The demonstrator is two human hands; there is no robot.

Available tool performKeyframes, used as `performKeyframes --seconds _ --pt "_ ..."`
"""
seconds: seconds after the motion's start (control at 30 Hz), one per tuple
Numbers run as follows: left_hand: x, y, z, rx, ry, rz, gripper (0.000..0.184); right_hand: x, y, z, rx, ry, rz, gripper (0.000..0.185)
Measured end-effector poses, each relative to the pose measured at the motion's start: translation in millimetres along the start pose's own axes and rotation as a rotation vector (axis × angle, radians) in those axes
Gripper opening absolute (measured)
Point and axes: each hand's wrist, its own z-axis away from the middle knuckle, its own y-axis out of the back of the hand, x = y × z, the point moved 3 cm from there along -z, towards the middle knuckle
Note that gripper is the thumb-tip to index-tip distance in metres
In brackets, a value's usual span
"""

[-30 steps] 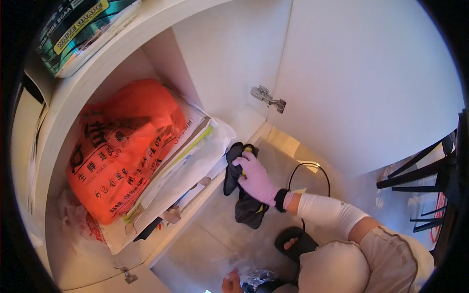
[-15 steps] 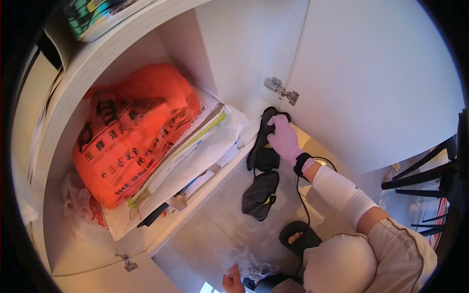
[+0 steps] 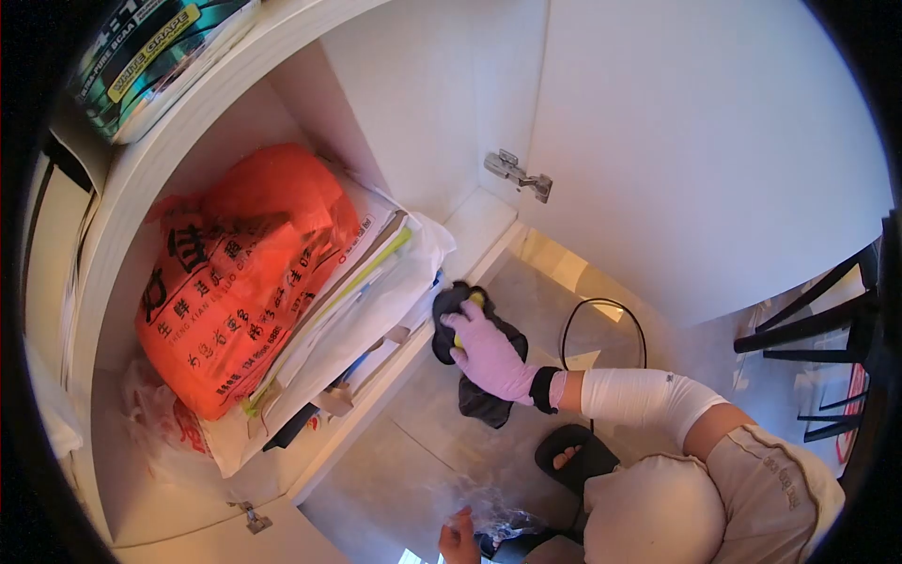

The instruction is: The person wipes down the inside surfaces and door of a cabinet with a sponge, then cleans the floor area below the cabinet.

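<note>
My right hand [image 3: 487,350], in a pink glove with a black wrist band, is closed on a soft black padded item [image 3: 453,324] with a yellow patch. Its exact kind is unclear. The item is against the cabinet's lower front edge. Just beneath it, a second black soft item [image 3: 484,406] lies on the floor, partly covered. My bare left hand [image 3: 458,538] shows at the bottom edge, fingers curled beside a crumpled clear plastic bag [image 3: 503,515]; it appears to grip the bag, though the contact is partly hidden.
An orange plastic bag [image 3: 249,282] lies on papers and folders [image 3: 352,305] inside the open cabinet. The white door [image 3: 695,169] stands open on a metal hinge [image 3: 519,176]. A black cable [image 3: 606,303] loops over the floor. Dark chair legs [image 3: 808,320] stand at right.
My right hand has moved from the cabinet corner down and left, bringing the black padded item along the cabinet edge, over the second one. My left hand stays low. The view has shifted slightly.
</note>
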Motion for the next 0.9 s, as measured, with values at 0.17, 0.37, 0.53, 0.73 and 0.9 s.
performKeyframes --seconds 0.17,0.37,0.53,0.73,0.9 --pt "-3.8 -0.6 4.5 0.004 0.010 0.021 0.030 -26.6 -20.7 15.7 -0.212 0.235 0.113 0.037" --pt "-9.7 3.7 7.5 0.027 0.010 0.098 0.030 -56.2 -41.9 14.3 -0.329 0.392 0.115 0.033" --pt "-15.3 -1.6 3.5 0.004 0.036 0.041 0.030 -67.8 -49.3 16.8 -0.420 0.519 0.076 0.031" --pt "5.3 3.3 6.8 0.021 -0.002 -0.051 0.030 -45.6 -26.7 2.1 -0.365 0.484 0.109 0.026" --pt "2.6 9.7 15.0 0.079 0.021 0.074 0.030 -8.5 -1.2 -14.8 -0.307 0.294 0.081 0.026"
